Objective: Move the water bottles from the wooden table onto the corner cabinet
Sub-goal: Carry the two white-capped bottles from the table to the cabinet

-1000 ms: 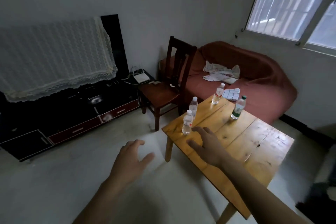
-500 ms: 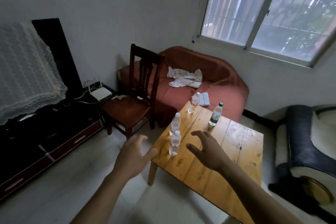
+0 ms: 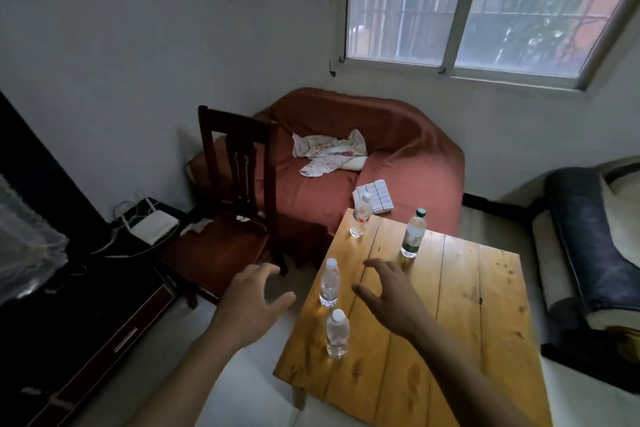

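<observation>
Several water bottles stand upright on the wooden table [image 3: 460, 315]. Two white-capped bottles are near its left edge: the nearest bottle [image 3: 337, 334] and one behind it [image 3: 329, 282]. At the far edge stand a red-labelled bottle [image 3: 361, 216] and a green-capped bottle [image 3: 413, 233]. My left hand [image 3: 251, 302] hovers open just left of the table edge, beside the two near bottles. My right hand [image 3: 391, 295] is open over the table, just right of the second bottle, fingers curved, touching nothing.
A dark wooden chair [image 3: 235, 204] stands left of the table. A red-covered sofa [image 3: 367, 163] with cloths fills the corner under the window. A dark low TV cabinet [image 3: 90, 315] with a white router [image 3: 152, 226] runs along the left. A dark armchair [image 3: 588, 253] sits right.
The view has swung right and moved closer to the table. Both hands have risen and advanced toward the two near bottles, the right one lifting off the tabletop with fingers curled.
</observation>
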Motion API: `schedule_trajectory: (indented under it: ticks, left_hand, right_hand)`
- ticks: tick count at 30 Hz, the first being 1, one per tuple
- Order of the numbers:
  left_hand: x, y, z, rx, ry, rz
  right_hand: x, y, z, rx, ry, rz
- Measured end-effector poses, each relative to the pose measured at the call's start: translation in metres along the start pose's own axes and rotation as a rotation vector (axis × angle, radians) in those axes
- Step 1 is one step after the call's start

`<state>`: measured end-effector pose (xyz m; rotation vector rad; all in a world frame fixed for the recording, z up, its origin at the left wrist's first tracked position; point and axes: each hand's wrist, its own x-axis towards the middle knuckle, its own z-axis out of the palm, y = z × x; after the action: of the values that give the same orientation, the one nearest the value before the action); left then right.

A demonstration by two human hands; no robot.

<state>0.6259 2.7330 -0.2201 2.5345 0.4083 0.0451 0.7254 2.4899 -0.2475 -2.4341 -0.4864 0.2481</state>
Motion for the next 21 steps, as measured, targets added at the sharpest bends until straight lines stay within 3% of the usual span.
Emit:
schedule_trajectory:
  ticks: [5,21]
  left_hand:
    - [0.076,0.015,-0.009,0.053,-0.010,0.047]
    - [0.229,0.022,0.077,0.045,-0.395,0.292]
  right_hand:
    - [0.049,0.013,-0.005,0.044,0.044,0.055]
    - [0.078,0.051,0.012,0.028,0.141,0.556]
